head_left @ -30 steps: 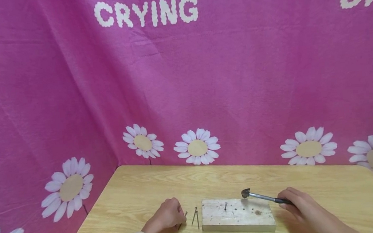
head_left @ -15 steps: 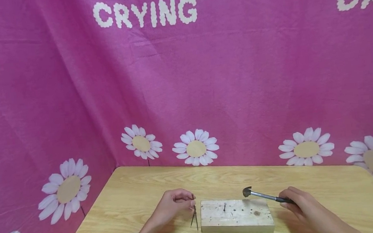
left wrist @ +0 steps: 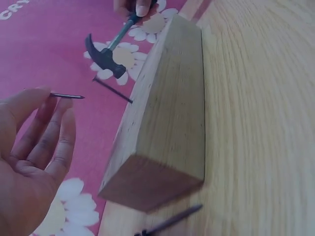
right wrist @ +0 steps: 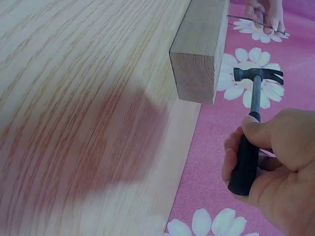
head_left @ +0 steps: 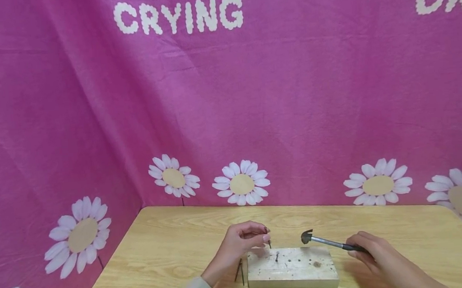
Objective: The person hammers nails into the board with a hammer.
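A thick wooden block [head_left: 301, 265], marked with several small holes, lies on the table. One nail [left wrist: 113, 90] stands in its upper face, tilted a little in the head view. My left hand [head_left: 240, 242] pinches another nail [left wrist: 68, 96] between thumb and fingertips, point downward, above the block's far left part. My right hand [head_left: 371, 252] grips the black handle [right wrist: 244, 164] of a claw hammer [right wrist: 257, 74]. The hammer's head hangs over the block's far edge, to the right of the standing nail.
Loose nails [head_left: 242, 273] lie on the wood-grain table [head_left: 174, 252] just left of the block. Behind the table hangs a pink cloth [head_left: 293, 112] with daisies and white lettering; it also runs along the left side.
My left hand has picked up a nail from the table left of the block, lifted it and carried it right over the block. My right hand and the hammer have hardly moved.
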`<state>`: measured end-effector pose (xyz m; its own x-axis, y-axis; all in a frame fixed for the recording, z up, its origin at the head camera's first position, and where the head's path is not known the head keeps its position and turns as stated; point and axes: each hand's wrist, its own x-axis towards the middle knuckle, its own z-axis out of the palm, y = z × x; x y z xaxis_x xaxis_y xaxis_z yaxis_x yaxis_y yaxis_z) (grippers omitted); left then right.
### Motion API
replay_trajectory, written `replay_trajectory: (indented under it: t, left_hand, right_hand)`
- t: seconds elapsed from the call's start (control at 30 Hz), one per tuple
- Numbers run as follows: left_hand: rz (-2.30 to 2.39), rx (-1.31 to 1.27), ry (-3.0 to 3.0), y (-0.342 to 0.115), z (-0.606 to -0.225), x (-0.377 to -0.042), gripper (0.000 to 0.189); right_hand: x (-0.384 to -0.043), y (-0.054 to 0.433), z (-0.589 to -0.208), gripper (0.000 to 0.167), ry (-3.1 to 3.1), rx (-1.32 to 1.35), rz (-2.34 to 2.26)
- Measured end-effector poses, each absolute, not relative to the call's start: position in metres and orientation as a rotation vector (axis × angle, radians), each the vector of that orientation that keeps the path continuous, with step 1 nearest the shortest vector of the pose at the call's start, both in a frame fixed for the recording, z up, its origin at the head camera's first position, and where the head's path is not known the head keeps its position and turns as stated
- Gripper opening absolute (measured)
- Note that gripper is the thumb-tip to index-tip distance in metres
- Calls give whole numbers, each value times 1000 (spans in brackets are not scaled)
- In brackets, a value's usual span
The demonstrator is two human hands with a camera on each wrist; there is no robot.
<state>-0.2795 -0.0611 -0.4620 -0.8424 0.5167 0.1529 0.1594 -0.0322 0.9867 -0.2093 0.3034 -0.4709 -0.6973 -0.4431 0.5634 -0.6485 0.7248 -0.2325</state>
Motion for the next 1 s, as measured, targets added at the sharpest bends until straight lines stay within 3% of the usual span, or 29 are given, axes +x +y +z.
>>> replay_trajectory:
  t: [0.67, 1.0]
  left_hand:
    - [1866, 867, 2081, -15, -487, -264, 14]
    - [1933, 874, 2127, -10, -491, -264, 20]
  right_hand:
    - [-204, 304, -466, 29, -2527, 746, 593]
    - [-204, 306, -465, 31, -2489, 761, 597]
